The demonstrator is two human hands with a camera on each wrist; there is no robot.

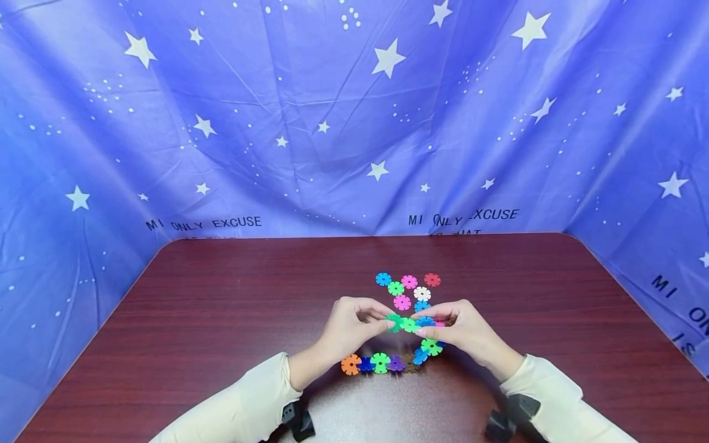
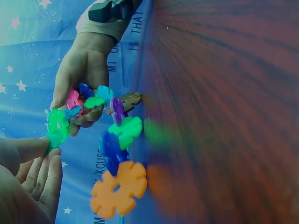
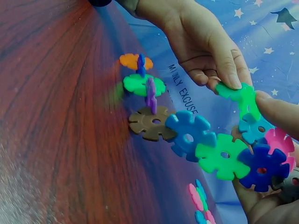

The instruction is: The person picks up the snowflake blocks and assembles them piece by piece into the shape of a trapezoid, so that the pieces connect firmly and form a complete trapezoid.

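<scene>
Pinching fingers (image 1: 378,303): green disc (image 1: 396,320), our left hand (image 1: 351,323); disc chain (image 3: 212,161), our right hand (image 1: 468,332).
Orange disc (image 1: 346,364): chain end, green disc's 8 o'clock.
Slot joints (image 3: 204,145): our skewed push could unlink neighbours.

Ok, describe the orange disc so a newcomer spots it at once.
In the head view, find the reddish-brown table, then the row of joined, notched discs below the left hand. The orange disc ends that row on the left. It alone is orange; the next disc is dark blue.
</scene>
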